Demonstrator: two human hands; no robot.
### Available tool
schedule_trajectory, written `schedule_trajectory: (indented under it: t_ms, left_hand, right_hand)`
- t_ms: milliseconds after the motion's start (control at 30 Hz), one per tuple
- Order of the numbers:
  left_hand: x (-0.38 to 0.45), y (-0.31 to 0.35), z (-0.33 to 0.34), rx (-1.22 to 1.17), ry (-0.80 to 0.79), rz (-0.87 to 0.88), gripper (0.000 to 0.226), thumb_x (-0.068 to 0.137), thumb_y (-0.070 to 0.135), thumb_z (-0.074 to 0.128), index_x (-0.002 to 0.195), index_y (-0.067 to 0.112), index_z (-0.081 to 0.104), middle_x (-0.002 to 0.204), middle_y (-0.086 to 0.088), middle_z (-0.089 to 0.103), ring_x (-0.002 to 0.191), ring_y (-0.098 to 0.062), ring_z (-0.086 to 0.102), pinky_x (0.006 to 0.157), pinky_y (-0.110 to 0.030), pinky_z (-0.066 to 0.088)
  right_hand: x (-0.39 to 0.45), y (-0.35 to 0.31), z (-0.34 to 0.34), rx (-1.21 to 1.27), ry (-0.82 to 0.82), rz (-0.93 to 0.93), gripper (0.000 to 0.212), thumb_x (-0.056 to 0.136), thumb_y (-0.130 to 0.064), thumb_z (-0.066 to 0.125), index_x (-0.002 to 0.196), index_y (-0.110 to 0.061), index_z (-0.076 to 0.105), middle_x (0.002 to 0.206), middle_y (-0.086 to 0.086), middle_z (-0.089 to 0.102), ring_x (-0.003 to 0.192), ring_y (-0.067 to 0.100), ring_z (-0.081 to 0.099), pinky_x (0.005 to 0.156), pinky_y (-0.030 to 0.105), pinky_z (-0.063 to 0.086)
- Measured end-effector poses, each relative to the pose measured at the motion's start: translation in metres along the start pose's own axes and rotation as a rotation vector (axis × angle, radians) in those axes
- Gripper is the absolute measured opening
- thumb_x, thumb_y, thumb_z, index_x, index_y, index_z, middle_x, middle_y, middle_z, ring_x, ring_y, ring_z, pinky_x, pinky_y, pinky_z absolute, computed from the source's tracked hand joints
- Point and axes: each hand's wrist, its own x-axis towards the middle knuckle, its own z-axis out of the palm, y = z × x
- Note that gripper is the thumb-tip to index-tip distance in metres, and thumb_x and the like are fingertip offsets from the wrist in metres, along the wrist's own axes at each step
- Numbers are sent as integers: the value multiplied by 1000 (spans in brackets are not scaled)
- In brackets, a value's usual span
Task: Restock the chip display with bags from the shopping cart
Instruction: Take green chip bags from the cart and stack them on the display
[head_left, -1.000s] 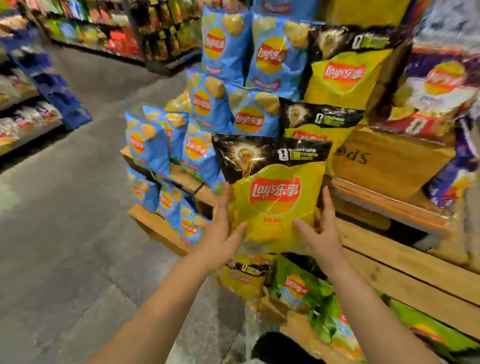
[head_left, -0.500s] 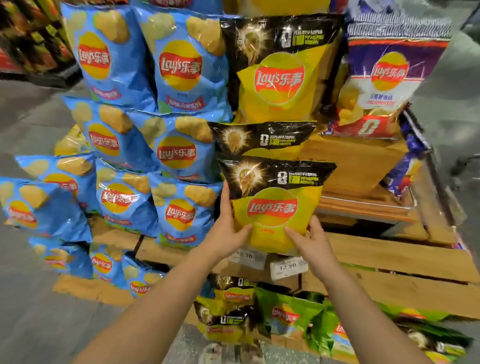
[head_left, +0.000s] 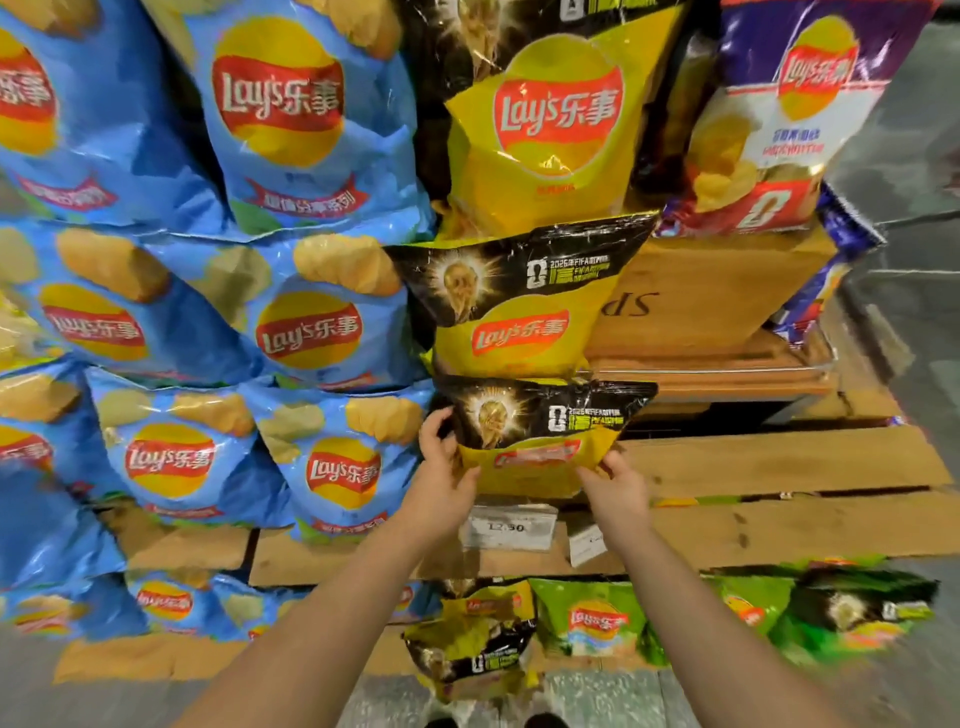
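While both arms reach forward from the bottom of the view, the left hand (head_left: 441, 467) and the right hand (head_left: 615, 480) grasp a yellow chip bag (head_left: 540, 441) with a black top band by its lower corners, fingers curled round the left edge and pinching the lower right edge. The bag stands upright at the front of the chip display, its base on the wooden shelf (head_left: 779, 467), directly below a second yellow bag (head_left: 519, 306) and a third yellow bag (head_left: 550, 119) higher up. Just to the left, touching the held bag's side, sit stacked blue chip bags (head_left: 322, 332) in several rows. To the right, a cardboard box (head_left: 717, 296) rests on a raised wooden platform, with a purple and white bag (head_left: 769, 119) on top of it. A price tag (head_left: 511, 526) hangs on the shelf edge just beneath the hands. On the lower level lie green chip bags (head_left: 597, 618) and a crumpled yellow and black bag (head_left: 472, 639), somewhat blurred
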Motion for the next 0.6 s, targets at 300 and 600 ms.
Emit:
schedule_trajectory:
  t_ms: [300,600]
  left_hand:
    - [-10,-3,5,-105,147,-89,65,94,-3,48,144,21,15,147,-2,29,130,-8,33,99,-18,33]
    - [-5,7,15,917,39,421,82,71,15,61,146,19,29,157,-11,15,146,-31,4,111,-55,7]
  right_hand:
    - [17,3,18,-34,-102,24,18,92,-13,60,106,-24,55,109,4,60,109,24,57,86,33,48]
    - [-1,0,29,-172,24,-163,97,88,-21,66,150,-38,-7,157,-1,19,145,20,17,114,50,28]
